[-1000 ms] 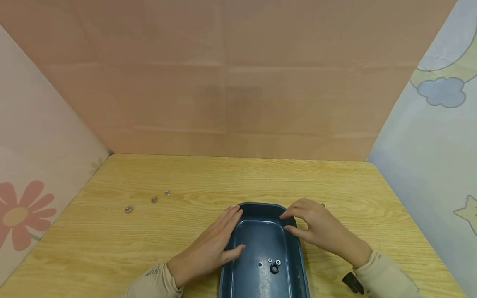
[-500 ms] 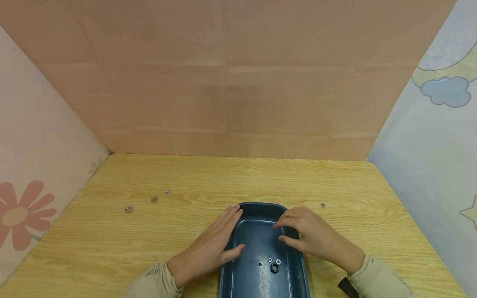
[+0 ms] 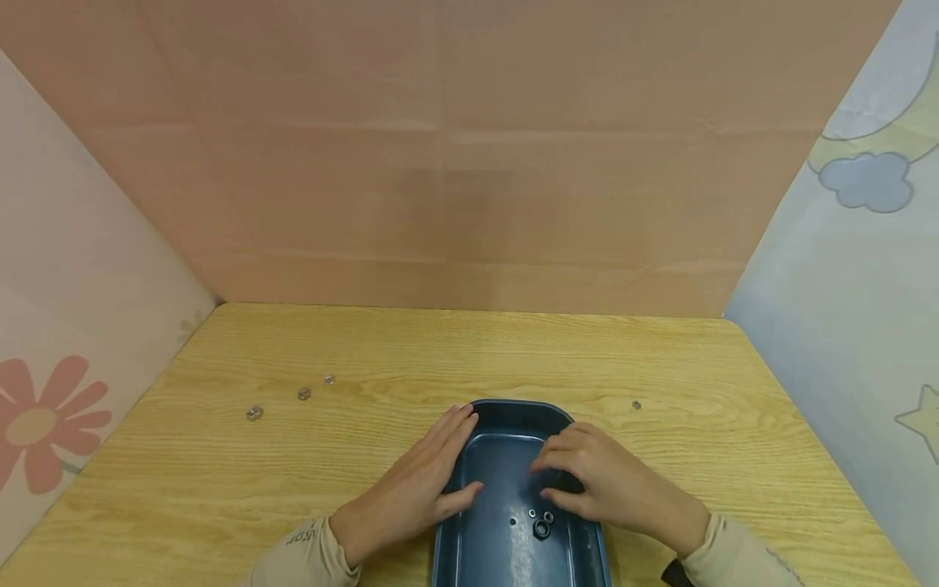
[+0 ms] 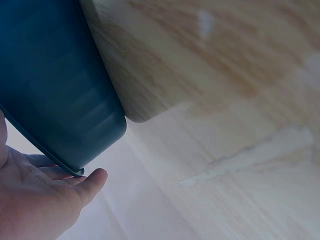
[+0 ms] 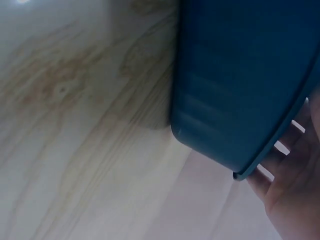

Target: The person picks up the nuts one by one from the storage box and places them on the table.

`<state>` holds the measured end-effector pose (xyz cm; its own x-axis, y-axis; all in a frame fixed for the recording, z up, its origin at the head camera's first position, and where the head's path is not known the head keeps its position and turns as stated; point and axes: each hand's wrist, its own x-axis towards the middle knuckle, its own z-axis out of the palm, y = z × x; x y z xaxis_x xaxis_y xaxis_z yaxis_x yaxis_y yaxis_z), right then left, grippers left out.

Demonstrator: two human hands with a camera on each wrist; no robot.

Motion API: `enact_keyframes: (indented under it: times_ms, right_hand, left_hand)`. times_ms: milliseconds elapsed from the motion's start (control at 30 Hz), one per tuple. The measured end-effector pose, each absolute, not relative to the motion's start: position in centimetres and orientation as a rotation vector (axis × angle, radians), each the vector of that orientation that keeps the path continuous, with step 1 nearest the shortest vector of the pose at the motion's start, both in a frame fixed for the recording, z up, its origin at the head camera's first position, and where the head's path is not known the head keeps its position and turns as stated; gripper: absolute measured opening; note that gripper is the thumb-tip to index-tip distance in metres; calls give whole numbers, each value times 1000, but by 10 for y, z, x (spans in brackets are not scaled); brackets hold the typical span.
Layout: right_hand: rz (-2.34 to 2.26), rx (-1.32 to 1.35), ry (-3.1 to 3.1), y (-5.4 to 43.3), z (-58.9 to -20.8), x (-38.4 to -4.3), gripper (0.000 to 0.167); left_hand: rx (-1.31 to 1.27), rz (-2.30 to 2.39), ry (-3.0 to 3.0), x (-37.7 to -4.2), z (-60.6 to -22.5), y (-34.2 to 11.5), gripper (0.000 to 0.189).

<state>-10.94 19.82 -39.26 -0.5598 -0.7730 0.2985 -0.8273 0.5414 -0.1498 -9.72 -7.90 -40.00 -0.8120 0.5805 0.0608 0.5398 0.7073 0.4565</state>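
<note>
A dark blue tray [image 3: 524,413] lies lengthwise on the wooden table, its near end cut off by the frame. Along its left rim rests my left hand [image 3: 414,493], fingers straight and thumb reaching inward over the tray. My right hand [image 3: 609,481] is over the right rim, fingers bent and thumb apart, with nothing visible between them. Just below that thumb, a large dark nut [image 3: 541,530] and two small nuts [image 3: 548,517] lie on the tray floor, beside a tiny dark piece [image 3: 513,522]. Both wrist views show the tray's outer wall [image 4: 55,85] with fingers at its rim.
Toward the table's left side lie three metal ring-shaped pieces, probably nuts [image 3: 253,413], in a slanting row. Another small nut [image 3: 637,405] sits beyond my right hand. A black object [image 3: 675,573] shows by the right sleeve. Paper-covered walls [image 3: 469,220] enclose the table.
My right hand has moved nearer and leftward, from the tray's far right corner down along its right side, uncovering the small nut behind it. My left hand and the tray stay put.
</note>
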Motion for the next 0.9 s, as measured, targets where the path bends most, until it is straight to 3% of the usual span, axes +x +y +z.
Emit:
enact_keyframes:
  times_ms: [900]
  right_hand:
    - [416, 1488, -2715, 190, -395, -104, 21]
  left_hand:
    - [944, 725, 2817, -98, -400, -80, 77]
